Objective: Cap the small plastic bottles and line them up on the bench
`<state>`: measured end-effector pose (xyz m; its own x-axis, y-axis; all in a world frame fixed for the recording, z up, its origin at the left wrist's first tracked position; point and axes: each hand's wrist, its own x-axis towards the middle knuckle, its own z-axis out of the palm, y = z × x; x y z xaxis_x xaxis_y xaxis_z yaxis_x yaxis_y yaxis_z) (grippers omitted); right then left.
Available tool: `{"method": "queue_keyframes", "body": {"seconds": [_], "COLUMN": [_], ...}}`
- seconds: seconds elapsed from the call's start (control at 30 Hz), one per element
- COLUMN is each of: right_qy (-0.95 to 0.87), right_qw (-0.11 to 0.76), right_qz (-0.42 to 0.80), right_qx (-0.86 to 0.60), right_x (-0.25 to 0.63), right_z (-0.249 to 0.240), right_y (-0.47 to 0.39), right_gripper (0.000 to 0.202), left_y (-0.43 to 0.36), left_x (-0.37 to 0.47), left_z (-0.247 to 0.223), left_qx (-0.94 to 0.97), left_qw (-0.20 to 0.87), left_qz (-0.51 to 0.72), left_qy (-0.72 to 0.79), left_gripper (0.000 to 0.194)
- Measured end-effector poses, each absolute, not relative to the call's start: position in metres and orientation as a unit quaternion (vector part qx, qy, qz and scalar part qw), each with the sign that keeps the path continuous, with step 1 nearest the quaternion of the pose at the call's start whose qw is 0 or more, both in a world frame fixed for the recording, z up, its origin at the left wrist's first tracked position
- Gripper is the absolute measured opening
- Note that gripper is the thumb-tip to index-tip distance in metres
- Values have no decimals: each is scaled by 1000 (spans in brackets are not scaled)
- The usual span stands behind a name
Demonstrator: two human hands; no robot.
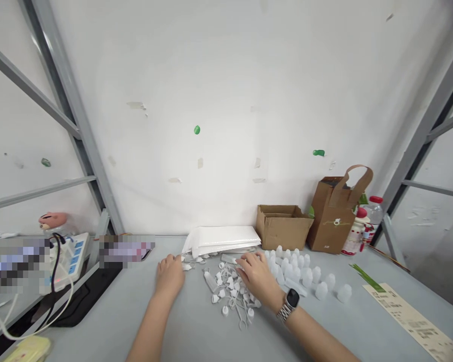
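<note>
My left hand [170,274] rests on the grey table with its fingers curled. Small white plastic pieces [187,267] lie at its fingertips, and whatever is inside the curl is hidden. Over the right side of a pile of white caps with ring-ended wands [232,286] reaches my right hand [258,276], palm down, fingers bent and slightly apart. Close to its fingertips lies a translucent tube [228,258]. Another clear tube [210,281] is at the pile's left. Frosted bottles [295,271] stand upright in a group beyond my right wrist, which wears a watch [292,298].
White padded envelopes [224,239] lie against the wall beside an open cardboard box [285,231]. Farther right are a brown paper bag [332,221], a red-capped bottle [375,211] and a printed strip [407,317]. A power strip [75,259] with cables sits at left.
</note>
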<state>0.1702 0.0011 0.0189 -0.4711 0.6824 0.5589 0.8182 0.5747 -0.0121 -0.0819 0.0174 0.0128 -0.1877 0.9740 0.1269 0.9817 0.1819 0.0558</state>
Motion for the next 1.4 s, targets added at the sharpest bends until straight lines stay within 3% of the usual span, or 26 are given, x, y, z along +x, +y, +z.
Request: {"method": "queue_keyframes", "body": {"seconds": [0.37,0.6,0.67,0.8,0.93,1.13,1.4], "right_qy": [-809,-784,-770,-713,-659,-643,-640], "right_qw": [355,388,402,421,427,444,433], "right_qz": [-27,63,108,257,362,331,324], "right_qx": [-468,-480,-483,-499,-502,-529,-546], "right_x": [189,186,182,175,172,174,174], "right_z": [8,13,16,22,23,14,16], "right_y": [-17,-23,-25,-29,-28,-22,-19], "right_gripper": [17,18,19,38,42,45,45], "left_y": [6,8,12,7,-12,-24,-21], "left_x": [-78,-75,-65,-31,1,12,9], "left_z": [24,40,37,28,26,26,25], "left_qx": [-610,-570,-582,-631,-712,-740,-722], "left_qw": [29,38,-28,-279,-331,-313,-366], "left_qz": [-85,-239,-321,-435,-401,-367,-324], "left_qy": [-788,-785,-747,-578,-472,-469,-489], "left_gripper": [37,37,34,35,25,25,28]}}
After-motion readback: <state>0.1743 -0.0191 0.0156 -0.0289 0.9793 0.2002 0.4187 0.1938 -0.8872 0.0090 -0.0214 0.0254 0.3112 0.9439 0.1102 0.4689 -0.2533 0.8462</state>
